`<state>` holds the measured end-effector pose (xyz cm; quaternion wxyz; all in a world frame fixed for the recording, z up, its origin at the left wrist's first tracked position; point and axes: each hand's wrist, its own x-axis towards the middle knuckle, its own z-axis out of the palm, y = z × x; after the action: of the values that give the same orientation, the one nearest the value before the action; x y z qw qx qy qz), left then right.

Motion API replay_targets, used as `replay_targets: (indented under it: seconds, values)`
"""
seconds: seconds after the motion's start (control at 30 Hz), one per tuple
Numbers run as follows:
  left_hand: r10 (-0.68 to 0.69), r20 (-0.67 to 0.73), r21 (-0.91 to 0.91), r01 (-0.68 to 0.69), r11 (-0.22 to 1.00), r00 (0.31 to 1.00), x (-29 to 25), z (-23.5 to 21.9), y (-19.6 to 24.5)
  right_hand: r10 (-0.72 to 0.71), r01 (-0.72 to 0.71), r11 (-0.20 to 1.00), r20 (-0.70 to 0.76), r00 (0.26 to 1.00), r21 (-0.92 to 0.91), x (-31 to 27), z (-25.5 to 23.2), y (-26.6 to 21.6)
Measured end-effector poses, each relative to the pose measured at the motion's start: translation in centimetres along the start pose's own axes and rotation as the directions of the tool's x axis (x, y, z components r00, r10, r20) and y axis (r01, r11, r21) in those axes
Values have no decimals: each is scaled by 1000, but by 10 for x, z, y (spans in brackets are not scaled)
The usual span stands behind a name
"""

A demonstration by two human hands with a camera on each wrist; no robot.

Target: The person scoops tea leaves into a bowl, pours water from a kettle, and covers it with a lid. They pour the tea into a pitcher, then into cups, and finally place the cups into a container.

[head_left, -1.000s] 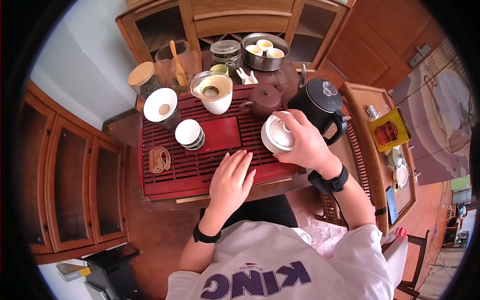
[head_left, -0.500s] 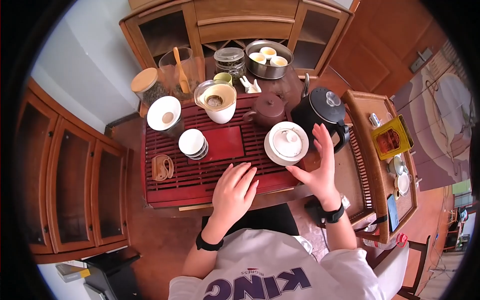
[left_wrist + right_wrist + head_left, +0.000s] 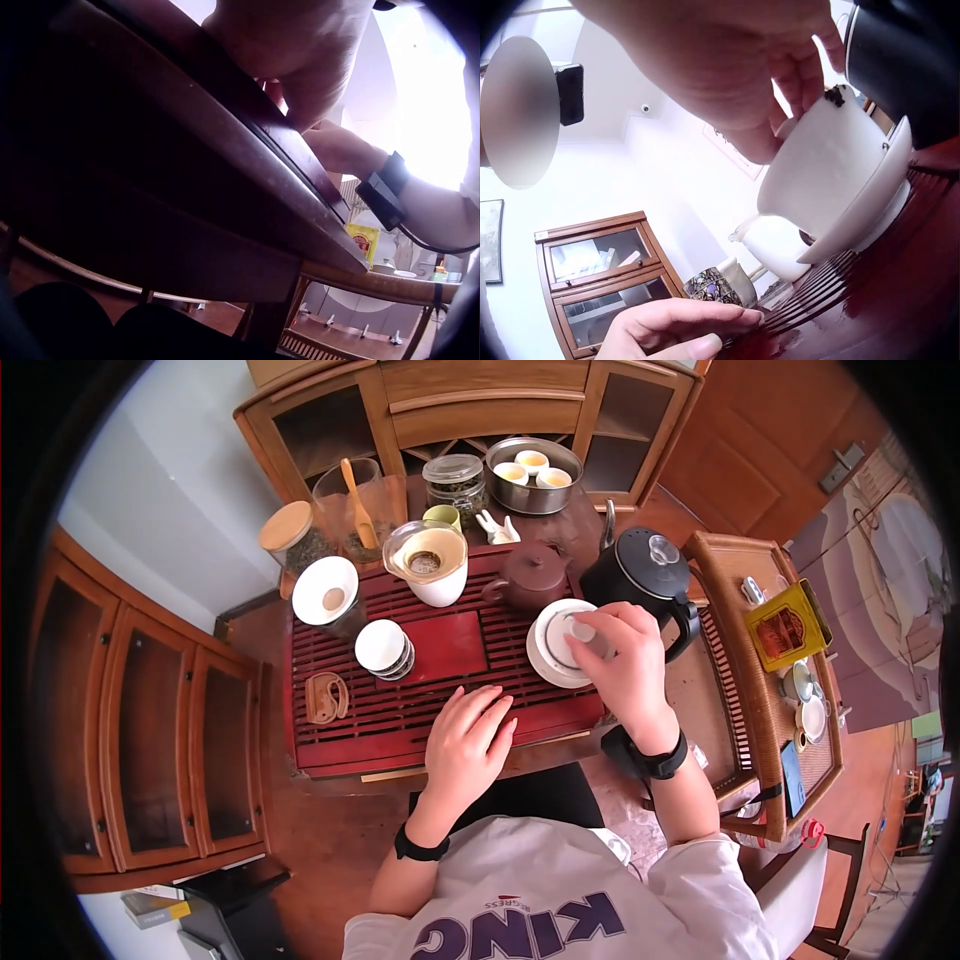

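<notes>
A white gaiwan (image 3: 552, 668) stands on its saucer at the right end of the red slatted tea tray (image 3: 350, 745). Thumb and fingers of my right hand (image 3: 630, 665) pinch the knob of its lid (image 3: 556, 632) from above. In the right wrist view the cup (image 3: 817, 172) looks tilted, with dark tea leaf bits (image 3: 835, 95) at its rim below the fingers. My left hand (image 3: 468, 740) rests palm down on the tray's front edge, fingers extended and relaxed, holding nothing. A brown clay teapot (image 3: 533, 577) sits just behind the gaiwan.
A black kettle (image 3: 645, 575) stands close beyond my right hand. Stacked cups (image 3: 383, 648), a white funnel-topped vessel (image 3: 326, 590) and a strainer on a white pitcher (image 3: 438, 582) occupy the tray's left half. Behind are tea jars (image 3: 455, 485) and a metal bowl (image 3: 535, 490) holding cups.
My right hand let go of the gaiwan and opened beside it, then came back over it and took the lid knob. The left hand has stayed on the tray edge.
</notes>
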<state>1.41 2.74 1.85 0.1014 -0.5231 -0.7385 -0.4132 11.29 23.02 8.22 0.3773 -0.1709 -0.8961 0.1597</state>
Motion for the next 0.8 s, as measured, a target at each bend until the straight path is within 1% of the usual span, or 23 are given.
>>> replay_targets:
  seconds: [0.03,0.07,0.13,0.17,0.37,0.43,0.67,0.77,0.8]
  values:
    - [-1,0,4,1,1000,1000,0,0,0,-5,5,1000,-49,999,8,2,0,-3]
    - [2,-1,6,-2,1000,1000,0,-1,0,-5,6,1000,-49,999,10,3,0,-4]
    - [6,3,5,-6,1000,1000,0,-1,1,47,-42,996,-55,997,78,3,-1,-4]
    - [6,-1,11,-6,1000,1000,0,-1,1,51,-46,996,-57,997,76,3,-1,-4]
    - [3,-1,15,-3,1000,1000,1,-1,2,39,-35,995,-34,999,93,-2,3,0]
    - [2,0,17,-2,1000,1000,1,-1,1,43,-43,996,-2,999,84,-3,2,-1]
    - [11,3,20,-11,1000,1000,1,-1,1,28,-27,997,-14,1000,71,-3,3,-1]
    - [18,1,27,-18,999,1000,1,0,0,-17,18,999,-31,999,34,-5,5,-4]
    - [26,2,34,-26,999,1000,0,0,0,5,-1,999,-94,996,32,-6,6,-8]
